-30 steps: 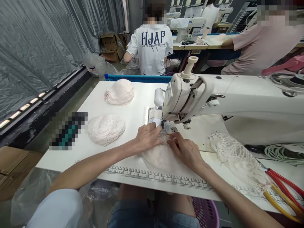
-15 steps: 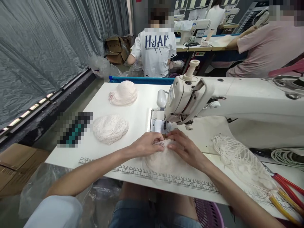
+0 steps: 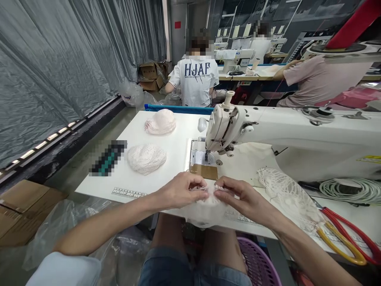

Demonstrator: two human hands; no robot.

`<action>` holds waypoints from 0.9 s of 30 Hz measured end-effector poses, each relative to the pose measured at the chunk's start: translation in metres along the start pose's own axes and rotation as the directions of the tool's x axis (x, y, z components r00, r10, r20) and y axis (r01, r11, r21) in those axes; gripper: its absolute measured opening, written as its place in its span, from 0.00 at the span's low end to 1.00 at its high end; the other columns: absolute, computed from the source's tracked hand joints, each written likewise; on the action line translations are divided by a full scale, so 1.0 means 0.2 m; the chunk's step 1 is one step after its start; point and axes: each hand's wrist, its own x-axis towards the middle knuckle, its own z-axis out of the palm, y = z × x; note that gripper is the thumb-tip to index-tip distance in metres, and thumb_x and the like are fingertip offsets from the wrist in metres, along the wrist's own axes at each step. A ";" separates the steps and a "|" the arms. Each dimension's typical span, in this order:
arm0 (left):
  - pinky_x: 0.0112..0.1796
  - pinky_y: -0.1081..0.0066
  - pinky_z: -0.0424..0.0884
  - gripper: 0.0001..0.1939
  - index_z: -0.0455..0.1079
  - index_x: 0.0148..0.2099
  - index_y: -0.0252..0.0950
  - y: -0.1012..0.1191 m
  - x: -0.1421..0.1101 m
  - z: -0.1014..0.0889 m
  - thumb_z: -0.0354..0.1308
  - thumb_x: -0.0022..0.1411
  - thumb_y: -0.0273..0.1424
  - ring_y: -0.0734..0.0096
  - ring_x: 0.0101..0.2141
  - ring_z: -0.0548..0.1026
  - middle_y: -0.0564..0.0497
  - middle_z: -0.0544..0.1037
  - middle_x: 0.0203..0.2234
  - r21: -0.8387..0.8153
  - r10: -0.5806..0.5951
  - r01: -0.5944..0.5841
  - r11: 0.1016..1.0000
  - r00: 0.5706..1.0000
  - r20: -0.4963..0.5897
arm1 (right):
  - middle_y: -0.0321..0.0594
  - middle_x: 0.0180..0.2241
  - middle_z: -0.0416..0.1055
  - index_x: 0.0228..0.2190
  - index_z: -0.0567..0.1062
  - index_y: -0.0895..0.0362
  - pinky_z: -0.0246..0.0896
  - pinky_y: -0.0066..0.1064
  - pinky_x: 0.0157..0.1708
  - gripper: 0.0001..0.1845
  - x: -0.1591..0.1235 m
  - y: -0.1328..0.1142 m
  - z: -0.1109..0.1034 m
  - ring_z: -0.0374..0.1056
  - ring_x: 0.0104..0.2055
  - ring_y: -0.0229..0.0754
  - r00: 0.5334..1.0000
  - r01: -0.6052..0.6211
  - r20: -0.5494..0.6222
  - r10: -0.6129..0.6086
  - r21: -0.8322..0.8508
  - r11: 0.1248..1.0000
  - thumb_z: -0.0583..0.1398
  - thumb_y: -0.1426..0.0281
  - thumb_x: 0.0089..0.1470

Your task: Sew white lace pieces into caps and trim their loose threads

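"So where's the white sheer fabric [image 3: 201,215] at, and what's the grip like?"

"It's between both hands at the near edge of the table [image 3: 177,149], in front of the sewing machine [image 3: 268,127]. Left hand [image 3: 181,191] has 1 side pinched narrow between thumb and fingers, right hand [image 3: 245,197] has the other pinched the same way. Small gap between the 2 sets of fingertips."

"Much room to move?"

"Left side's decent: bare white tabletop runs from that wrist up to the lacy bundle [image 3: 147,159], with a pink-tinged bundle [image 3: 161,122] farther back. Forward you hit the brown plate [image 3: 204,171] near the fingers, then the needle area. Right's tighter, with a lace piece [image 3: 290,194] and the red handles [image 3: 351,230] and yellow handles [image 3: 345,246] near that forearm."

"Anything hard to see?"

"Yeah, folded fingers hide the pinched bits, and the fabric's so see-through I can't tell if its low end rests on the table or hangs off the edge. Whatever the handles belong to is partly hidden by the lace. The machine's right end is cut off by the frame, and 1 dark-and-green patch by the left edge is pixelated."
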 end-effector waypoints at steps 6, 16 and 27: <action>0.26 0.77 0.59 0.06 0.70 0.31 0.32 0.01 0.04 -0.02 0.60 0.52 0.31 0.77 0.25 0.66 0.54 0.69 0.23 -0.070 0.010 -0.011 0.997 1.000 -0.025 | 0.36 0.28 0.68 0.37 0.69 0.54 0.55 0.26 0.21 0.13 -0.01 -0.02 -0.11 0.60 0.24 0.35 1.000 -0.026 -0.016 0.025 -0.055 0.998 0.55 0.59 0.56; 0.22 0.75 0.53 0.11 0.62 0.23 0.33 -0.27 0.55 -0.06 0.61 0.48 0.32 0.77 0.21 0.60 0.58 0.61 0.18 0.290 -0.112 0.129 0.948 0.991 -0.076 | 0.50 0.43 0.70 0.43 0.68 0.58 0.59 0.38 0.35 0.11 0.18 0.40 0.01 0.66 0.42 0.48 0.873 0.117 -0.246 -0.421 -0.733 0.670 0.51 0.71 0.60; 0.22 0.76 0.58 0.11 0.66 0.25 0.32 -0.29 0.59 -0.10 0.48 0.59 0.25 0.79 0.18 0.63 0.56 0.65 0.15 0.368 -0.022 0.045 0.929 0.998 -0.066 | 0.49 0.47 0.69 0.44 0.69 0.59 0.59 0.36 0.36 0.12 0.20 0.46 0.03 0.67 0.43 0.46 0.906 0.197 -0.108 -0.409 -0.747 0.634 0.54 0.68 0.59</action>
